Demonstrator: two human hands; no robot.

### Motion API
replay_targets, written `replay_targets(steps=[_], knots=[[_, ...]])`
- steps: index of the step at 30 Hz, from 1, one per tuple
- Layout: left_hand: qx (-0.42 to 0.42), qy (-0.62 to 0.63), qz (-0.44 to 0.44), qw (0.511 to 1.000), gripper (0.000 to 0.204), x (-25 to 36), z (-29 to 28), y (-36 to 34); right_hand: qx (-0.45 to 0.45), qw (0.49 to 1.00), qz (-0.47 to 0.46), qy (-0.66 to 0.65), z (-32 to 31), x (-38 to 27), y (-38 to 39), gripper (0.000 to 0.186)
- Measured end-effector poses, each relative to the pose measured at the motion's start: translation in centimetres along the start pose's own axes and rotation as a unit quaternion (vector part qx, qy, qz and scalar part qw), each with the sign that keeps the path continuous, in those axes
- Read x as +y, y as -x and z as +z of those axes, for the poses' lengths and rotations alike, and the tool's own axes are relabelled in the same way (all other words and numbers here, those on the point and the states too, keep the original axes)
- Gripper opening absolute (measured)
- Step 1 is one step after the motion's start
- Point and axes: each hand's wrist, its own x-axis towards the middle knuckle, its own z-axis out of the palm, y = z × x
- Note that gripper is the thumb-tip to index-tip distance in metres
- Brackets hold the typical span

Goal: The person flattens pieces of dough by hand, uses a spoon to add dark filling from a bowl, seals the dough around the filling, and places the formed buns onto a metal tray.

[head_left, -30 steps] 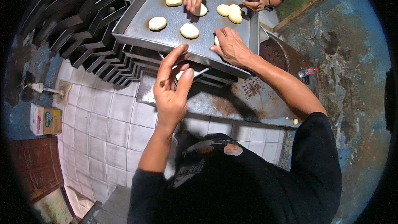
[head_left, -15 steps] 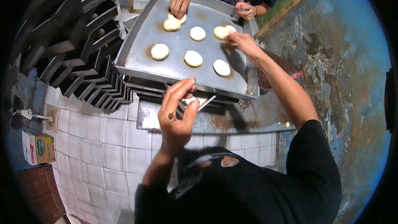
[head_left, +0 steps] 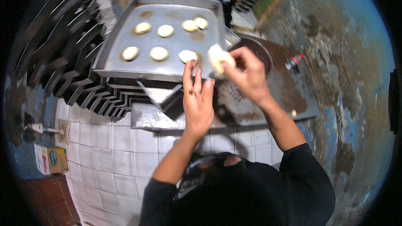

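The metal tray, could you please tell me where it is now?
In the head view, the metal tray sits upper left of centre, between the dark racks on its left and the right hand on its right.

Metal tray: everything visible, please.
The tray is grey, rectangular and metal-looking, with raised walls and brown stains on its floor. It sits face up in front of the person, bearing seven pale, rounded dough pieces. The left hand overlaps its near side in view; contact is unclear.

A head-worn fisheye camera looks down and forward from close range, facing the metal tray point(head_left: 134, 74), the wearer's shirt point(head_left: 238, 192) on the tray's near side.
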Motion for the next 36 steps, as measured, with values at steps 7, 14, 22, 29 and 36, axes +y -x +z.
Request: replay_targets(steps=[7, 14, 22, 29, 36], knots=[[-0.081, -0.122, -0.064, 0.987, 0.042, -10.3, 11.0, 8.1, 0.061, 0.978, 0.065, -0.187, -8.2, 7.2, 15.1, 0.025], [-0.157, -0.119, -0.186, 0.963, 0.042, -18.7, 17.2, 15.9, 0.060, 0.802, 0.312, -0.505, -14.4, 15.6, 25.4, 0.025], [-0.171, -0.268, -0.418, 0.851, 0.030, -27.2, 9.7, 23.5, -0.066, 0.990, 0.109, -0.062, -9.1, 22.7, 30.8, 0.019], [-0.150, -0.137, -0.429, 0.880, 0.052, -30.2, 10.5, 15.6, -0.040, 0.936, 0.344, 0.052, -3.2, 41.5, 25.2, 0.022], [-0.146, -0.184, -0.413, 0.880, 0.053, -32.1, 9.7, 5.8, -0.253, 0.896, 0.361, 0.060, -1.5, 45.2, 24.0, 0.020]])
